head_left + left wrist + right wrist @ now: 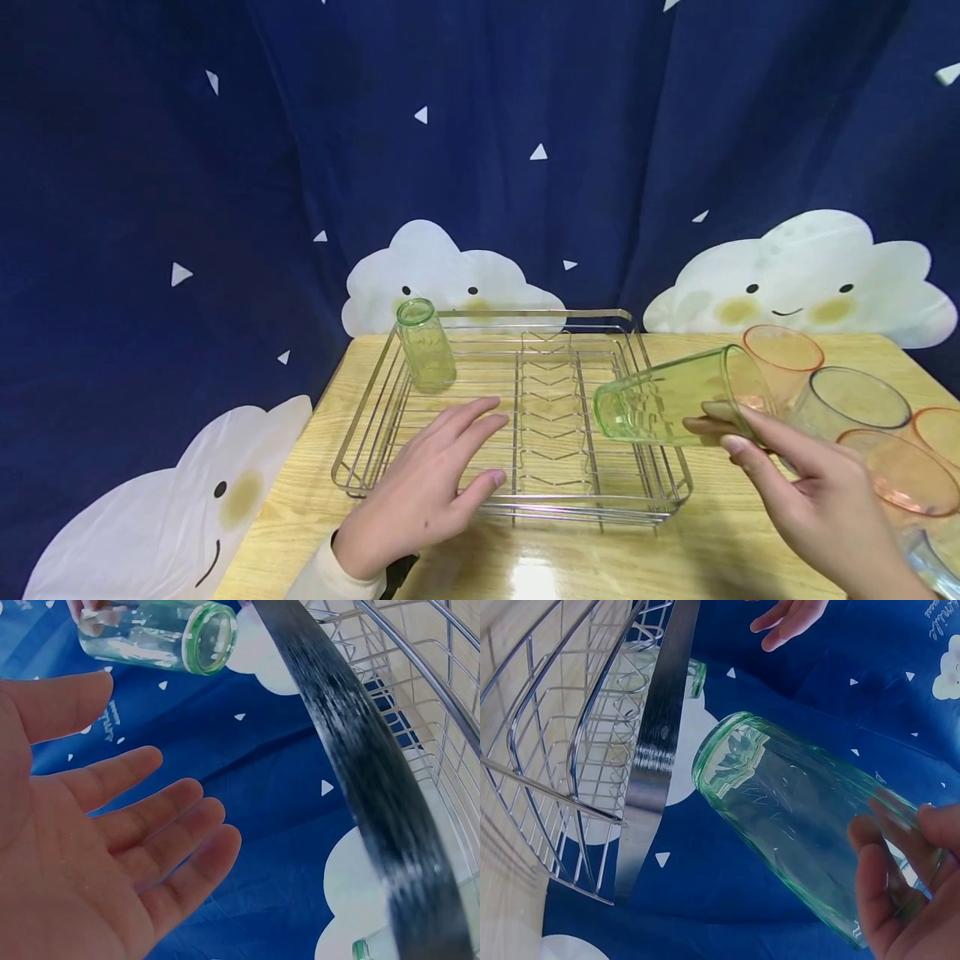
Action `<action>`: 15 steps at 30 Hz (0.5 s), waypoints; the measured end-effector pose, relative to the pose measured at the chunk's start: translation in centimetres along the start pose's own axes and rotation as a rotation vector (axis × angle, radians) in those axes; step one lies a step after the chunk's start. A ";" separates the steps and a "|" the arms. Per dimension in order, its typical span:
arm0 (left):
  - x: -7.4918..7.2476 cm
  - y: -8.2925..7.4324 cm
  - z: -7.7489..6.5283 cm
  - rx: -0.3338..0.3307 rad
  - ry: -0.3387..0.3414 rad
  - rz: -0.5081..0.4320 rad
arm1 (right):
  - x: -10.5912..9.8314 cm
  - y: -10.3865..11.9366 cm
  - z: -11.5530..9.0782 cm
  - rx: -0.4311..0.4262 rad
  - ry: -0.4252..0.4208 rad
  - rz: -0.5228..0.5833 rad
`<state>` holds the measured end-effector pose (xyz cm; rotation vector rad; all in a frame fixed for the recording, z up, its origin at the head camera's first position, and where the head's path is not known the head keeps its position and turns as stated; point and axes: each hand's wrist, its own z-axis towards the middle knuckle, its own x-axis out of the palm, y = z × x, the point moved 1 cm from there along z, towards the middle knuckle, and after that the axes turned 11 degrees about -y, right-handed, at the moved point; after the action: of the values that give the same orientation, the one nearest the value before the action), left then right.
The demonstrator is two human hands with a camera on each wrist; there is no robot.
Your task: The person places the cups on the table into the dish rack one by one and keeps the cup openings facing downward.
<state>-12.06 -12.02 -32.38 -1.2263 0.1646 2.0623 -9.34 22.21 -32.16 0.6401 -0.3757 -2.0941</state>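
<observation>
My right hand [817, 475] pinches a green glass [675, 396] near its rim. The glass is tilted almost onto its side, its base pointing left above the right part of a metal dish rack [555, 500]. In the right wrist view, fingers and thumb hold the mouth end of the same glass [795, 817]. Over the rack's front left, my left hand [427, 479] hangs with its fingers spread and holds nothing; its palm [112, 847] shows in the left wrist view. Another green glass [427, 350] stands upside down in the rack's back left corner.
At the table's right stand several glasses, among them an orange-rimmed glass [783, 350], a grey-rimmed glass [855, 408] and an orange-rimmed one [900, 475] nearer the front. Wire dividers [553, 396] run down the rack's middle. A dark blue curtain [480, 167] hangs behind the wooden table [292, 525].
</observation>
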 end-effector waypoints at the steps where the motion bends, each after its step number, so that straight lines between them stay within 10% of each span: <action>1: 0.0 0.0 0.0 0.001 -0.004 0.003 | 0.0 -0.1 0.0 -0.010 -0.006 0.012; 15: 0.2 -0.1 0.0 -0.010 -0.010 -0.001 | 0.1 -1.0 -0.6 -0.027 -0.069 -0.050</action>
<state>-12.10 -11.87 -32.49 -1.2212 0.1494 2.0700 -9.70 22.65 -33.14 0.5677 -0.3735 -2.1697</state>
